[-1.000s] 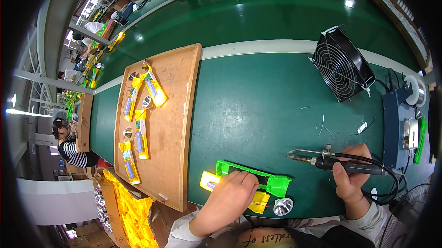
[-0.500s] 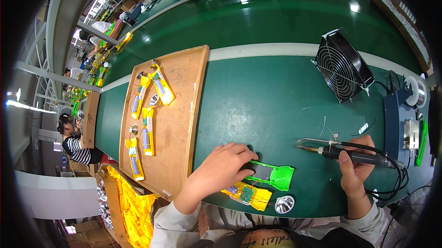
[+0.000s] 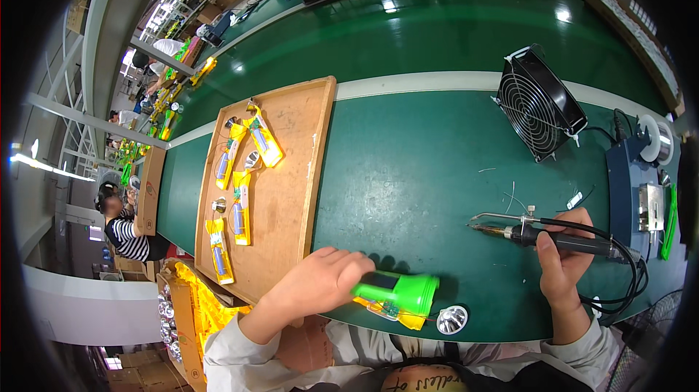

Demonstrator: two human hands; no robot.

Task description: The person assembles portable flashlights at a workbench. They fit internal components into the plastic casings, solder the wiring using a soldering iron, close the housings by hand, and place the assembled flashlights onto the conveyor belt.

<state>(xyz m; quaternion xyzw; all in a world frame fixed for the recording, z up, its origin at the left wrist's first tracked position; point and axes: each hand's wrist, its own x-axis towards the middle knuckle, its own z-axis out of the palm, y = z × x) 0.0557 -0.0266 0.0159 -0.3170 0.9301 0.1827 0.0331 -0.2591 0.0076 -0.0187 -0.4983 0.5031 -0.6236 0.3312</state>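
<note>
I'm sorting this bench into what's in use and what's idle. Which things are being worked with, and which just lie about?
In use:
- left hand on the green torch body
- right hand holding the soldering iron
- silver reflector cup beside the torch body

Lying about:
- black fan
- wooden tray of yellow parts
</note>
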